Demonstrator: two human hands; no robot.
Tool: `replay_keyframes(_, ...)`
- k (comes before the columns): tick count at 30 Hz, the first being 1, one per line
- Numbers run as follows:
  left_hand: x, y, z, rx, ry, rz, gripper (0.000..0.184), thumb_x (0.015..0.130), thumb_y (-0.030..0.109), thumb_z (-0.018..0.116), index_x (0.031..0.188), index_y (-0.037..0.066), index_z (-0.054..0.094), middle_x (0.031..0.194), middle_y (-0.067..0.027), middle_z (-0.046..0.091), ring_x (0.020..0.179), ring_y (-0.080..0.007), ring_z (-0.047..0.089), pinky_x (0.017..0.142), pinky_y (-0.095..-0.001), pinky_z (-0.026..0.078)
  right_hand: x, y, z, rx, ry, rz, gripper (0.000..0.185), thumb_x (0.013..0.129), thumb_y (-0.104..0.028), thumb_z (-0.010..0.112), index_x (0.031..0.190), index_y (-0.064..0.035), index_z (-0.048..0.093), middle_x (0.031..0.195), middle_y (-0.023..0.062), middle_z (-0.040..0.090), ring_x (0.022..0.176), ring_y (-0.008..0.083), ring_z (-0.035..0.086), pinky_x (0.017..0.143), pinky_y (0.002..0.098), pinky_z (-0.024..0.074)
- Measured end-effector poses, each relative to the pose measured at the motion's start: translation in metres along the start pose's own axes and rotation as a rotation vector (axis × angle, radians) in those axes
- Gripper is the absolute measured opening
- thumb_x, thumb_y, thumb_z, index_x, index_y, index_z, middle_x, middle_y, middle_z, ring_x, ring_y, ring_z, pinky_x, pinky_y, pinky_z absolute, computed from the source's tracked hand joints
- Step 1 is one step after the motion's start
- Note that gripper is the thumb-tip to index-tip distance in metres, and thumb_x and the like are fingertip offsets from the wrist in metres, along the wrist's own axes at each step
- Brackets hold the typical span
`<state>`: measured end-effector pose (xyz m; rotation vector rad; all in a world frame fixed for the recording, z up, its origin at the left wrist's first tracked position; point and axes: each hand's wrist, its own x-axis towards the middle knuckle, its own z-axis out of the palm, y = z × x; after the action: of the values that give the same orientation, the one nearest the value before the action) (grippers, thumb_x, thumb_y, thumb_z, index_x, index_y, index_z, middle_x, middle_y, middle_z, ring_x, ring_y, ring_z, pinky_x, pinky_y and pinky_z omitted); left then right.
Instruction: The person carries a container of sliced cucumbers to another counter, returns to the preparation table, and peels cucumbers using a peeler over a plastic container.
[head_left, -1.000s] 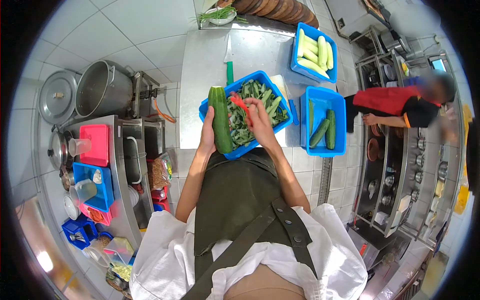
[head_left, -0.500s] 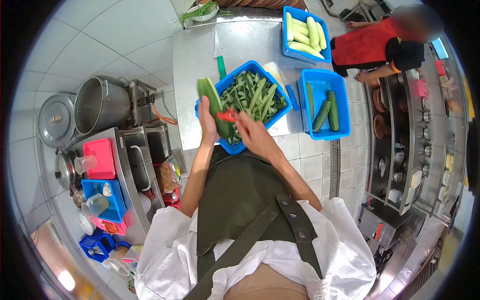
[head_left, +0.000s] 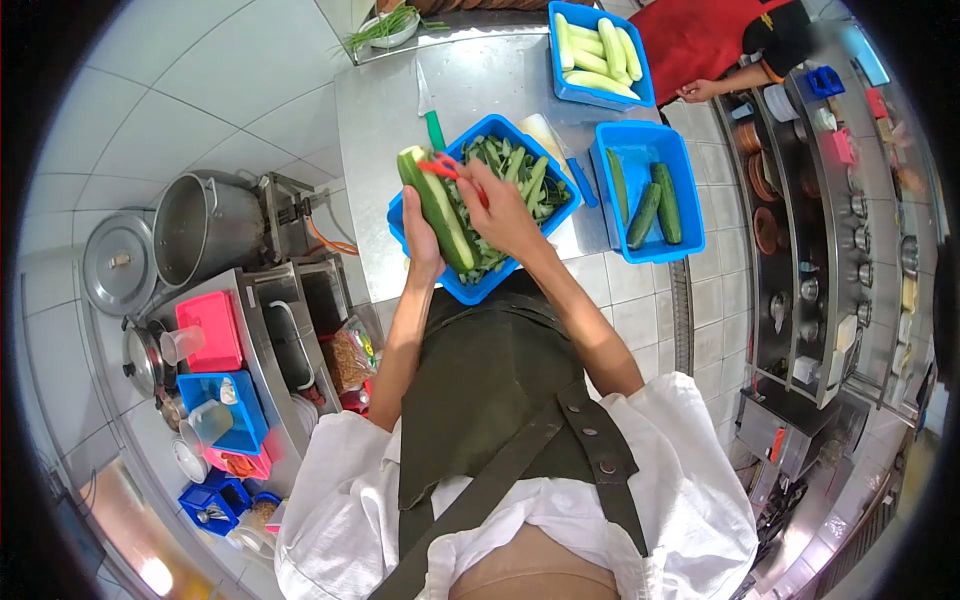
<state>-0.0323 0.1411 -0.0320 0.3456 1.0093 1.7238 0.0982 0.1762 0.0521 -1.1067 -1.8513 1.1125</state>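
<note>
My left hand [head_left: 421, 238] is closed around a large, partly peeled cucumber [head_left: 455, 238], tilted over a blue bin [head_left: 478, 293]. One pale stripe runs along its dark green skin. In my right hand [head_left: 503, 212] is a red peeler [head_left: 438, 166], close to the cucumber's upper end; whether its blade touches the skin is unclear. Beneath both hands, the bin holds a heap of green peelings [head_left: 520, 170]. A knife with a green handle [head_left: 434, 130] lies just behind the bin, and a blue-handled knife [head_left: 582, 184] lies to its right.
Unpeeled cucumbers [head_left: 667, 203] lie in a second blue bin [head_left: 698, 190] on the right. Peeled ones [head_left: 590, 62] fill another bin [head_left: 600, 98] behind it. A person in red [head_left: 690, 40] stands beyond the steel table [head_left: 375, 100]. On the left stands a large pot [head_left: 185, 235].
The peeler has moved up the cucumber to its far end, and a pale peeled stripe now faces me. The other person has shifted, one hand nearer the bins.
</note>
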Motion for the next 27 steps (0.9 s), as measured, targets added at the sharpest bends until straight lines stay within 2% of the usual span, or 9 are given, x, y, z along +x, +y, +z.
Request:
replay_keyframes(1, 0.002, 0.003, -0.005, 0.0, 0.001, 0.006, 0.059, 0.104, 0.057, 0.031, 0.125, 0.007, 0.056, 0.102, -0.0071, 0.064, 0.084, -0.0146, 0.062, 0.074, -0.0308, 0.052, -0.007, 0.001, -0.001, -0.067, -0.076, -0.008, 0.014, 0.099, -0.015, 0.055, 0.107, -0.0038, 0.058, 0.074, 0.0222, 0.062, 0.07, 0.0428, 0.062, 0.057, 0.0439, 0.0442)
replay_keyframes(3, 0.015, 0.011, -0.021, 0.135, 0.071, 0.142, 0.06, 0.104, 0.058, 0.032, 0.118, 0.006, 0.058, 0.1, -0.0081, 0.065, 0.082, -0.0143, 0.06, 0.072, -0.0301, 0.051, -0.042, -0.003, -0.019, -0.128, -0.287, 0.024, 0.015, 0.098, -0.016, 0.056, 0.104, -0.0036, 0.059, 0.075, 0.0219, 0.063, 0.072, 0.043, 0.062, 0.059, 0.0448, 0.0449)
replay_keyframes(6, 0.022, 0.026, -0.027, 0.193, 0.135, 0.084, 0.061, 0.103, 0.06, 0.032, 0.111, 0.006, 0.059, 0.093, -0.0072, 0.064, 0.08, -0.014, 0.059, 0.071, -0.0294, 0.05, -0.065, -0.01, -0.045, -0.247, -0.507, 0.062, 0.016, 0.097, -0.019, 0.058, 0.103, -0.0042, 0.061, 0.073, 0.0218, 0.062, 0.07, 0.0424, 0.062, 0.059, 0.0451, 0.0449)
replay_keyframes(14, 0.003, 0.01, -0.016, 0.168, -0.064, -0.011, 0.059, 0.103, 0.06, 0.03, 0.117, 0.009, 0.059, 0.089, -0.0036, 0.063, 0.077, -0.0131, 0.061, 0.066, -0.0292, 0.051, 0.024, -0.008, -0.006, -0.038, 0.021, -0.011, 0.018, 0.099, -0.021, 0.055, 0.102, -0.0028, 0.059, 0.064, 0.0199, 0.056, 0.056, 0.036, 0.058, 0.053, 0.0422, 0.0411)
replay_keyframes(16, -0.002, 0.009, -0.011, 0.124, -0.055, -0.002, 0.058, 0.104, 0.058, 0.031, 0.12, 0.009, 0.058, 0.092, -0.004, 0.064, 0.077, -0.0138, 0.062, 0.067, -0.0295, 0.052, 0.025, 0.005, 0.011, 0.113, -0.05, -0.013, 0.016, 0.101, -0.016, 0.054, 0.098, -0.0007, 0.056, 0.062, 0.013, 0.043, 0.055, 0.0187, 0.042, 0.054, 0.0351, 0.0366)
replay_keyframes(19, 0.004, 0.013, -0.008, -0.089, 0.111, 0.075, 0.057, 0.104, 0.057, 0.034, 0.116, 0.007, 0.057, 0.09, -0.0059, 0.064, 0.074, -0.0165, 0.063, 0.064, -0.0315, 0.052, -0.02, 0.009, -0.01, 0.024, -0.272, 0.01, 0.017, 0.099, -0.017, 0.057, 0.094, -0.0015, 0.053, 0.064, 0.0137, 0.046, 0.057, 0.0201, 0.046, 0.057, 0.0353, 0.0398)
replay_keyframes(21, 0.022, 0.019, -0.041, 0.113, 0.138, 0.072, 0.057, 0.103, 0.059, 0.034, 0.108, 0.007, 0.057, 0.082, -0.0086, 0.063, 0.071, -0.0194, 0.063, 0.064, -0.0341, 0.053, -0.055, 0.022, -0.031, -0.06, -0.518, -0.044, 0.017, 0.098, -0.02, 0.057, 0.101, -0.0037, 0.058, 0.074, 0.0199, 0.062, 0.066, 0.0351, 0.063, 0.06, 0.0401, 0.0453)
replay_keyframes(24, 0.024, 0.037, -0.038, 0.087, 0.209, 0.045, 0.06, 0.102, 0.062, 0.032, 0.107, 0.007, 0.057, 0.083, -0.0098, 0.063, 0.071, -0.0207, 0.063, 0.065, -0.0348, 0.054, -0.066, -0.002, -0.048, -0.088, -0.501, 0.149, 0.017, 0.098, -0.021, 0.057, 0.106, -0.0057, 0.06, 0.076, 0.018, 0.064, 0.069, 0.0333, 0.064, 0.062, 0.039, 0.0468)
replay_keyframes(27, 0.025, 0.05, -0.025, -0.061, 0.035, -0.06, 0.066, 0.1, 0.066, 0.028, 0.114, 0.008, 0.056, 0.087, -0.009, 0.062, 0.074, -0.0204, 0.062, 0.066, -0.0344, 0.054, -0.027, -0.018, -0.043, -0.077, -0.245, 0.156, 0.018, 0.098, -0.02, 0.057, 0.109, -0.0059, 0.06, 0.075, 0.017, 0.064, 0.066, 0.0326, 0.064, 0.06, 0.0383, 0.0462)
